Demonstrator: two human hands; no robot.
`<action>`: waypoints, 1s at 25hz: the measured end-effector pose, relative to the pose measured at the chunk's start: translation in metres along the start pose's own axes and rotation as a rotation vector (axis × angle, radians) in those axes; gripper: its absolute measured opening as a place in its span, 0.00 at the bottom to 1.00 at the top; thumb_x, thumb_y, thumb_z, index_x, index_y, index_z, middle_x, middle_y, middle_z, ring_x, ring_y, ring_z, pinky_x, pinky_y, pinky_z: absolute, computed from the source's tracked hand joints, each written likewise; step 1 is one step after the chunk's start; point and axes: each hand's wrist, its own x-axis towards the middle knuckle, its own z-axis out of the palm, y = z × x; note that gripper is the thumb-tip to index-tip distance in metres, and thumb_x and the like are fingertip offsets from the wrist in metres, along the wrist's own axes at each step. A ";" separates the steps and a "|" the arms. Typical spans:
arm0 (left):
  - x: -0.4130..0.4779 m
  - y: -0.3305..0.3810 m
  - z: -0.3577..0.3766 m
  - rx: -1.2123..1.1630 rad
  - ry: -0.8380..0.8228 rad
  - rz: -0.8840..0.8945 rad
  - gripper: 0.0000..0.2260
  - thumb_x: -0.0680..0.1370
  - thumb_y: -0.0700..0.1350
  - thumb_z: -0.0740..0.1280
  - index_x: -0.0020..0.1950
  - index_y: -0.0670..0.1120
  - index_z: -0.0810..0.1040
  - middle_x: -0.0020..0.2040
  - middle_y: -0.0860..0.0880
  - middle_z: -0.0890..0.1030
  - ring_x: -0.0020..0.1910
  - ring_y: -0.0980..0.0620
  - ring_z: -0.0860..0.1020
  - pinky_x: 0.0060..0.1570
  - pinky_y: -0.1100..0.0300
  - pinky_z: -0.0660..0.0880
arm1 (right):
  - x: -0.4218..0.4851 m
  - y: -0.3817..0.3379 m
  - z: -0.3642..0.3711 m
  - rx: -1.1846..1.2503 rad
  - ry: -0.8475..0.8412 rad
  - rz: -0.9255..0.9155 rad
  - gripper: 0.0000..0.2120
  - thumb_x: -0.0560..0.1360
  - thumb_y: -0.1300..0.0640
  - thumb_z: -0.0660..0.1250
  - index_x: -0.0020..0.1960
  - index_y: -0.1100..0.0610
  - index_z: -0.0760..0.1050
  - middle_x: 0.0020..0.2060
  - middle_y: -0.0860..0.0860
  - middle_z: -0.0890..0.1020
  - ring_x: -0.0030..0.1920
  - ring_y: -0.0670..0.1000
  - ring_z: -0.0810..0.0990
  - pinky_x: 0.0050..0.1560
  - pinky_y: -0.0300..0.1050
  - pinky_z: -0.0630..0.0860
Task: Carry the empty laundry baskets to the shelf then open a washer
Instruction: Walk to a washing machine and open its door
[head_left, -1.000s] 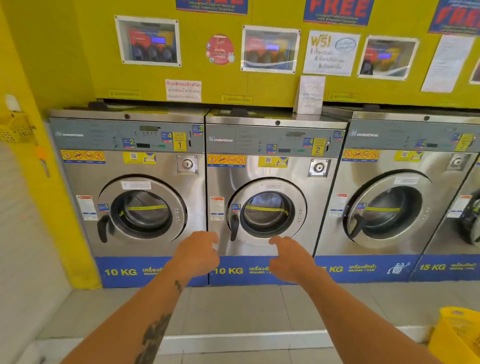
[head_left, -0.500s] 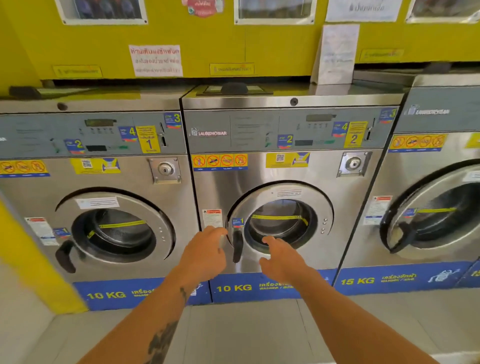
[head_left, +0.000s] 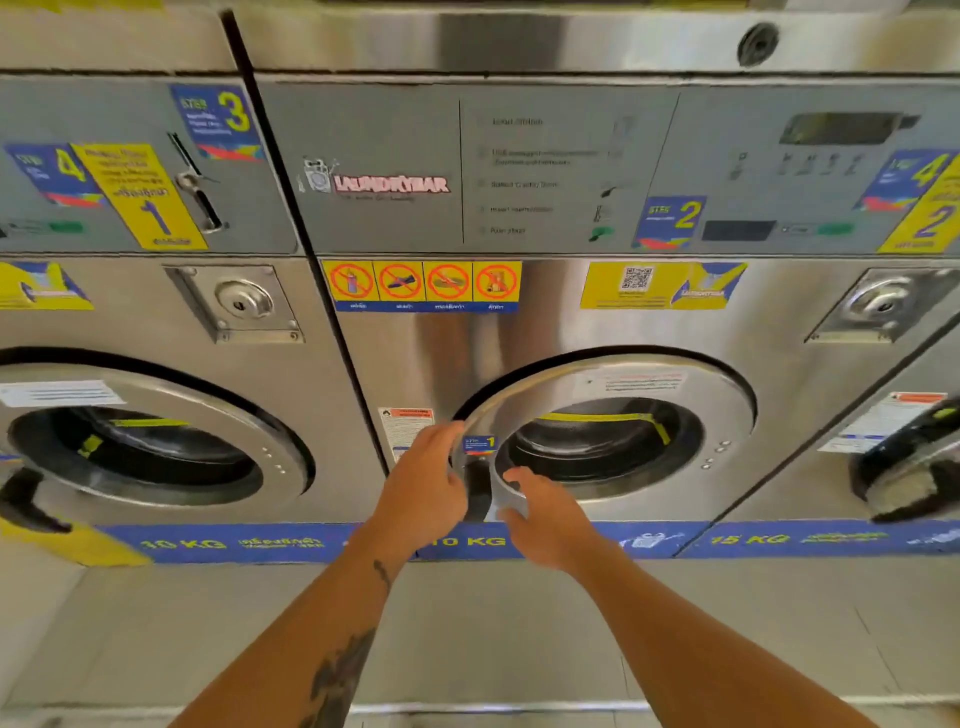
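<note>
Baskets are out of view; you're at the washer (head_left: 597, 312), door (head_left: 605, 434) shut. Your left hand (head_left: 423, 493) and right hand (head_left: 545, 519) flank its handle (head_left: 477, 491), fingers loose, gripping nothing.

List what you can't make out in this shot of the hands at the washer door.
- Head view: black door handle partly hidden between left hand and right hand; grip unclear.
- Control panel text blurred.
- Right washer door cut off by the edge.
</note>
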 end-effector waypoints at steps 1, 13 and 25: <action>0.012 -0.010 0.005 -0.033 -0.021 0.009 0.27 0.77 0.35 0.60 0.75 0.50 0.63 0.73 0.50 0.66 0.69 0.48 0.69 0.64 0.58 0.67 | 0.010 0.001 0.007 0.015 0.012 0.024 0.21 0.77 0.56 0.63 0.70 0.51 0.66 0.64 0.55 0.75 0.62 0.57 0.75 0.60 0.50 0.73; 0.051 -0.069 0.045 -0.356 0.014 0.083 0.24 0.76 0.37 0.60 0.70 0.56 0.70 0.66 0.54 0.74 0.67 0.53 0.72 0.65 0.48 0.73 | 0.045 -0.028 0.083 0.457 0.292 0.341 0.12 0.77 0.59 0.61 0.58 0.48 0.67 0.53 0.52 0.82 0.48 0.55 0.81 0.48 0.51 0.77; -0.048 -0.045 0.065 -0.261 0.081 0.178 0.12 0.78 0.41 0.65 0.59 0.53 0.76 0.52 0.57 0.79 0.51 0.59 0.77 0.48 0.63 0.77 | -0.063 0.009 0.088 0.248 0.205 0.308 0.16 0.77 0.59 0.58 0.59 0.42 0.63 0.53 0.56 0.82 0.48 0.60 0.81 0.51 0.58 0.79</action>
